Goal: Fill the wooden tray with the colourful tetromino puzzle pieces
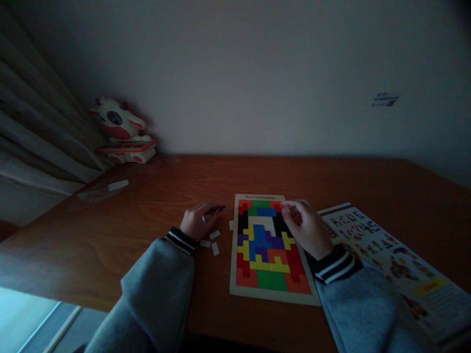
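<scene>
A wooden tray puzzle (275,294) lies flat on the table, filled with interlocking coloured pieces. Near its centre top is a pale bare gap (260,222) where the tray's floor shows. My right hand (307,230) is over the tray's right side, fingers curled together by the upper right corner; whether anything is pinched there is too dark to see. To the left of the tray, my left hand (198,221) rests low over the table, fingers loosely bent and apart. Small white tiles (215,235) lie just below it, and another white tile (231,225) is against the tray's left edge.
A printed sheet (390,264) with colourful figures lies at the right, partly under my right sleeve. At the back left stands a cow-shaped toy keyboard (127,147). A clear wrapper with a white label (118,185) is near the left edge, beside a curtain (40,132).
</scene>
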Action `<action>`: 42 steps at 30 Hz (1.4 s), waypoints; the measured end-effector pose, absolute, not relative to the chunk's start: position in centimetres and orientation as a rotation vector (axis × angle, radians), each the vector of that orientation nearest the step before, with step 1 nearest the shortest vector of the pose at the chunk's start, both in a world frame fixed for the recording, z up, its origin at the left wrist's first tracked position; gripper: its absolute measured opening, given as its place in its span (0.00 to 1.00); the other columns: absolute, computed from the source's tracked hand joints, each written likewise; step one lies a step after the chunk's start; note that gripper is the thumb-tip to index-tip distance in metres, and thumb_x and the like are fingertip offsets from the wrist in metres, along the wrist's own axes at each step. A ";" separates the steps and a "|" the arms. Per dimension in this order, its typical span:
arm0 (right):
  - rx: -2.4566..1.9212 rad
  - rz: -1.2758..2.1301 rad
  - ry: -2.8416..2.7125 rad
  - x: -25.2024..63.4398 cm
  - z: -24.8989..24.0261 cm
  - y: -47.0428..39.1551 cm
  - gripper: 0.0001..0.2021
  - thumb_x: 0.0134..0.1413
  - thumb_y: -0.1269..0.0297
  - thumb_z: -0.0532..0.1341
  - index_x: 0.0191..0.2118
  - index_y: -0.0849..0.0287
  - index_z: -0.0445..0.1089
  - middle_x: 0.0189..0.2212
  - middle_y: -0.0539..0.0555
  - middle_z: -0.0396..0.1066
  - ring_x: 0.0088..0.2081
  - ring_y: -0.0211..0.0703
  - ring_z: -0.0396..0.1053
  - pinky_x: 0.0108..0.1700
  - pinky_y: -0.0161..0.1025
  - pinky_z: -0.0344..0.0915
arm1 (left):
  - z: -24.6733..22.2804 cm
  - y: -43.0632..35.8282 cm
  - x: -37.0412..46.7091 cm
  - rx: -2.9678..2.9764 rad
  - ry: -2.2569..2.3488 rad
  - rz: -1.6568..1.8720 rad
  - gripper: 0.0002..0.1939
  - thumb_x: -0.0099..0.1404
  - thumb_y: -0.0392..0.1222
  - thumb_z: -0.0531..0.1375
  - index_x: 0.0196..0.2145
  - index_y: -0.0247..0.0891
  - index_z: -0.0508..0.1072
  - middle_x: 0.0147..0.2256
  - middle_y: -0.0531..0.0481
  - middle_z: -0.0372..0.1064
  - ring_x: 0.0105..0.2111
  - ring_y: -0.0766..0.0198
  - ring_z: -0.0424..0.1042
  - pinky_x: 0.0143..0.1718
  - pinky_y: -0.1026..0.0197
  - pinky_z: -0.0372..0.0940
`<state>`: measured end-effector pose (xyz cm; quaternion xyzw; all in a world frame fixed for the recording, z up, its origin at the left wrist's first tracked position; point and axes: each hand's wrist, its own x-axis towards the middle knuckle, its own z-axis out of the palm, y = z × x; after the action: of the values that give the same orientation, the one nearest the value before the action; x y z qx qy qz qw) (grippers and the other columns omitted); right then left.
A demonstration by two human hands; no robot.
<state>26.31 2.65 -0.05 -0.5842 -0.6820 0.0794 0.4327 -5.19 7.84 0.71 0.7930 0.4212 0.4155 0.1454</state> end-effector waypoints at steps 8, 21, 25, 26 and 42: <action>-1.212 0.480 -1.950 23.9 2.1 0.9 0.12 0.61 0.56 0.59 0.47 0.52 0.72 0.40 0.54 0.76 0.36 0.42 0.74 0.42 0.42 0.72 | 1.2 4.7 -0.2 2.418 0.612 1.073 0.12 0.68 0.33 0.58 0.44 0.42 0.79 0.43 0.45 0.78 0.41 0.62 0.79 0.44 0.61 0.74; -1.299 0.970 -1.731 23.5 1.4 1.2 0.14 0.60 0.50 0.60 0.44 0.53 0.74 0.36 0.51 0.79 0.35 0.42 0.77 0.38 0.39 0.73 | 1.4 4.5 1.0 2.656 0.623 1.246 0.08 0.68 0.35 0.60 0.41 0.42 0.79 0.44 0.46 0.76 0.40 0.61 0.74 0.43 0.56 0.71; -1.463 0.775 -1.738 24.7 1.0 1.7 0.14 0.61 0.51 0.58 0.41 0.53 0.75 0.32 0.51 0.79 0.33 0.43 0.77 0.36 0.40 0.72 | 1.4 4.5 0.8 2.637 0.733 1.194 0.10 0.67 0.33 0.57 0.42 0.40 0.78 0.43 0.44 0.76 0.40 0.60 0.74 0.43 0.55 0.70; -1.485 0.719 -1.773 24.9 1.0 1.8 0.13 0.62 0.51 0.58 0.41 0.53 0.75 0.33 0.51 0.79 0.34 0.44 0.76 0.37 0.40 0.72 | 1.4 4.5 0.7 2.638 0.735 1.182 0.10 0.67 0.33 0.57 0.42 0.40 0.77 0.43 0.44 0.76 0.40 0.60 0.74 0.43 0.55 0.70; -1.439 0.407 -2.005 25.5 0.4 2.1 0.14 0.63 0.53 0.56 0.40 0.53 0.76 0.38 0.54 0.73 0.37 0.43 0.73 0.40 0.41 0.70 | 0.7 5.6 -0.7 2.609 0.917 1.216 0.10 0.67 0.34 0.57 0.44 0.40 0.76 0.44 0.44 0.75 0.42 0.58 0.74 0.46 0.52 0.69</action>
<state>25.54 2.09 0.42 -0.5461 -0.7608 0.1546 0.3147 -0.70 5.61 0.73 0.8621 0.3029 0.4017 0.0601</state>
